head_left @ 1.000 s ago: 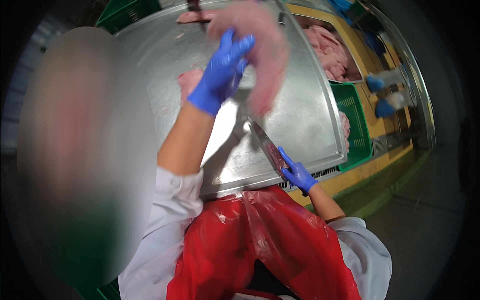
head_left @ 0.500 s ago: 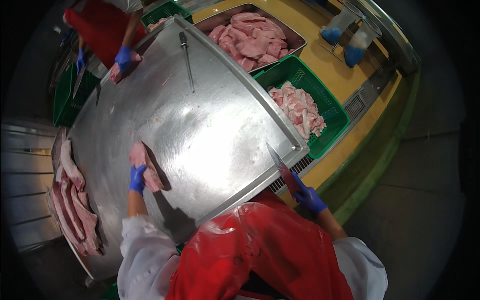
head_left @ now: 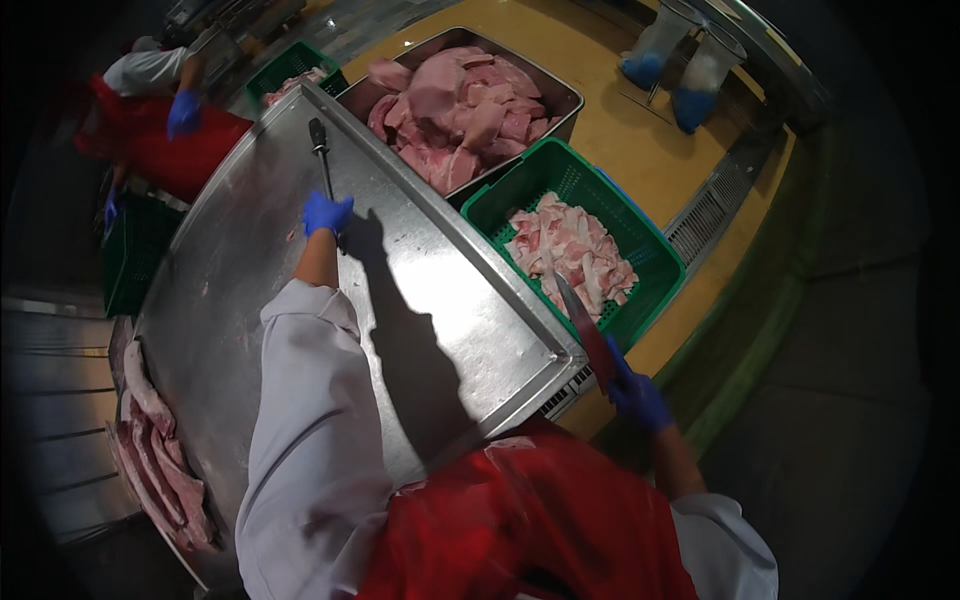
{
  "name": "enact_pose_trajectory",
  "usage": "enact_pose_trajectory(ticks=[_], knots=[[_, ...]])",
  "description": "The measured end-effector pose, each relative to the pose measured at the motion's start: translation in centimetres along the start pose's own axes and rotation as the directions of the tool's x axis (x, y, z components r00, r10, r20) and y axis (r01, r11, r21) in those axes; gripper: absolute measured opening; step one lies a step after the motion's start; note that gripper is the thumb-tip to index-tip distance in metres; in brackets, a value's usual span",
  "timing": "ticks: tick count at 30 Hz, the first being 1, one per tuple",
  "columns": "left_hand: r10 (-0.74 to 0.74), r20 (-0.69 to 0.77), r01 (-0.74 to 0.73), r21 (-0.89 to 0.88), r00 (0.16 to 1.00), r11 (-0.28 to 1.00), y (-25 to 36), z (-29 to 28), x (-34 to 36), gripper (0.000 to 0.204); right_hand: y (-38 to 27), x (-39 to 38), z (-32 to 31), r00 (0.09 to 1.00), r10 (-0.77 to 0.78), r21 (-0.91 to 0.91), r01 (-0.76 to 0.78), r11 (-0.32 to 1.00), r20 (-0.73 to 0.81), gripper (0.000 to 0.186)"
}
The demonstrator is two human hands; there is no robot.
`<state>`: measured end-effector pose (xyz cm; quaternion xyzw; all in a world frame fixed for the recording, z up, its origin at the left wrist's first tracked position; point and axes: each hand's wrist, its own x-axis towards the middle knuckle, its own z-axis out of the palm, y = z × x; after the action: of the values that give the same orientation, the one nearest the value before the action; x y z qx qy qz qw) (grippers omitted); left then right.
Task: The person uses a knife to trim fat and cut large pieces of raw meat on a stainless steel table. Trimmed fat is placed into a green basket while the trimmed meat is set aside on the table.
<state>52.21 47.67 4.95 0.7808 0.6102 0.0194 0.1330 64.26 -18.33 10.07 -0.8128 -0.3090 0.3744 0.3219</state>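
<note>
My left hand, in a blue glove, reaches far across the steel table. Its fingers curl over the near end of a sharpening steel, which lies on the table with its black handle pointing away. My right hand, also gloved in blue, is off the table's right corner. It grips a knife whose blade points up toward a green crate of cut pink meat. A red apron covers my front.
A metal tray heaped with pink meat stands beyond the table. Long meat strips lie at the table's left edge. A co-worker in a red apron stands at the far left by green crates. Yellow floor lies to the right.
My left hand has left the meat piece on the left of the table and stretched out to the sharpening steel. The right hand still holds the knife at the table's corner.
</note>
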Motion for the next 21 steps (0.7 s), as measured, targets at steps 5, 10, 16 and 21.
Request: enact_pose_trajectory(ticks=[5, 10, 16, 21], knots=[[0.105, -0.104, -0.106, -0.001, 0.989, 0.994, -6.2, 6.9, -1.0, 0.029, 4.3, -4.7, 0.6, 0.994, 0.032, -0.063, -0.039, 0.997, -0.105, 0.079], [0.267, 0.313, -0.132, -0.392, 0.912, 0.910, -8.1, 5.2, -14.0, 0.036, 5.7, -6.0, 1.5, 0.992, 0.116, 0.063, -0.113, 0.992, -0.047, 0.077], [0.593, -0.128, -0.565, 0.196, 0.795, 0.801, -18.6, 1.6, -17.6, 0.058, 2.2, 1.5, 2.1, 0.987, 0.046, 0.070, -0.058, 0.996, 0.152, 0.062], [0.367, 0.249, -0.419, 0.208, 0.896, 0.884, -23.7, 0.8, -26.5, 0.038, -1.3, 7.7, 5.6, 0.937, -0.227, 0.274, 0.153, 0.950, 0.265, 0.061]])
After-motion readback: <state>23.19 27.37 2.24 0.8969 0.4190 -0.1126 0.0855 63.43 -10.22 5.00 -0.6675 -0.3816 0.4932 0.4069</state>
